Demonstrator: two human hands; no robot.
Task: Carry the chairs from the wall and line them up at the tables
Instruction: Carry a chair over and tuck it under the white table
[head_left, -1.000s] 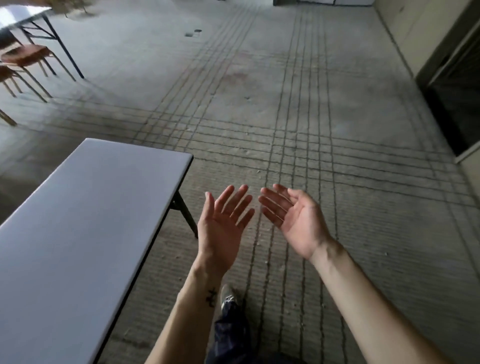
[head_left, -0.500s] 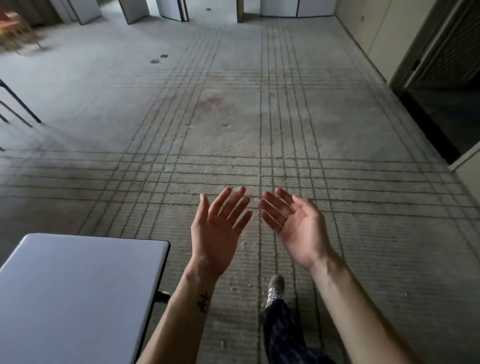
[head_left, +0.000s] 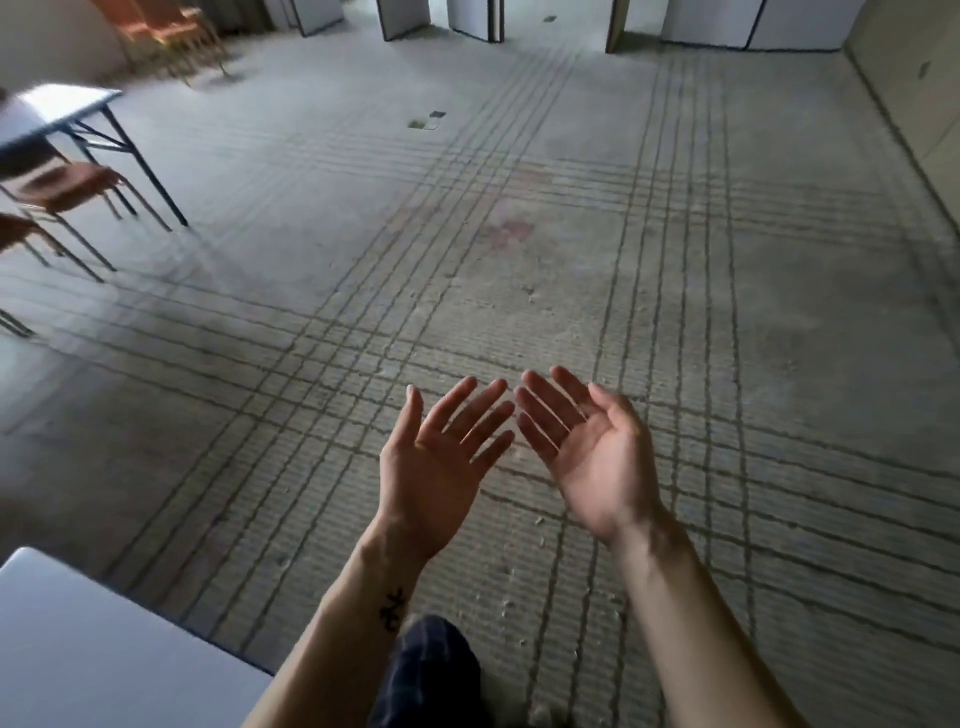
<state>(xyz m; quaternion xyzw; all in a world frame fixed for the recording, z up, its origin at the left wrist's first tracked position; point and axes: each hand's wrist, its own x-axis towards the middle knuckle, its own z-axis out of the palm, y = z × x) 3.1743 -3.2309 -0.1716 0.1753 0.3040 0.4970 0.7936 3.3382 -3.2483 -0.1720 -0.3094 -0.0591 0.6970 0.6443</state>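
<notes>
My left hand (head_left: 441, 467) and my right hand (head_left: 587, 452) are held out in front of me, palms up, fingers straight, both empty. Orange-brown chairs (head_left: 166, 31) stand stacked by the wall at the far upper left, blurred. A brown chair (head_left: 62, 187) with metal legs stands at a white table (head_left: 52, 109) on the left, and part of another chair (head_left: 15, 228) shows at the left edge. A second white table (head_left: 104, 649) fills the lower left corner beside me.
Bare concrete floor (head_left: 519, 260) with grid lines stretches ahead. White partition panels (head_left: 467, 15) stand along the far wall. A beige wall (head_left: 914, 93) runs down the right side. My dark trouser leg (head_left: 431, 670) shows below my arms.
The view has swung left and forward: the near table has slid to the lower left corner, and the far table, chairs and wall stack have come into sight. Both hands stay open.
</notes>
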